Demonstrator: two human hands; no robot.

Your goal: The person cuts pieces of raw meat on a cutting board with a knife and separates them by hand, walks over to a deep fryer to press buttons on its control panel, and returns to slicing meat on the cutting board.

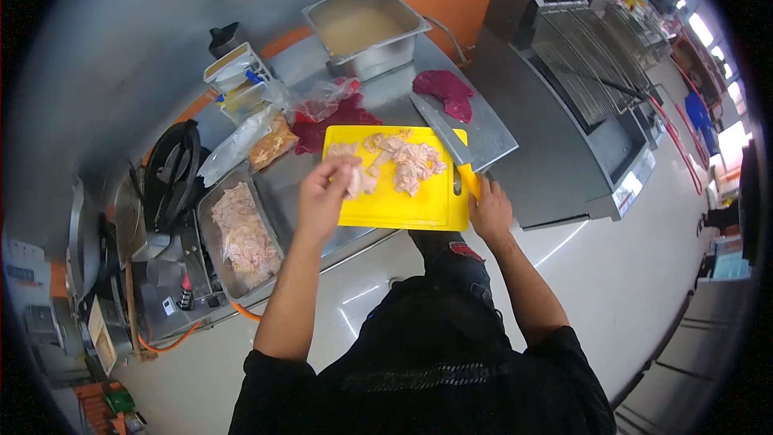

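My left hand (324, 193) is over the left part of a yellow cutting board (378, 211), its fingers pinched on a pale piece of meat (354, 181). A pile of cut pale meat (412, 163) lies on the middle of the board. At the board's right edge my right hand (489, 208) is closed around the yellow handle of a knife (443, 130). The blade points up and left, past the board's top right corner. Dark red meat (444, 93) lies beside the blade, and another red piece (334, 122) lies behind the board.
A metal tray of pale meat (248, 234) stands at the left. Behind the board is a deep steel pan (370, 32) with cloudy liquid. Plastic bags (241, 145) and black pans (173, 169) are at left; a fryer with wire racks (576, 64) stands right.
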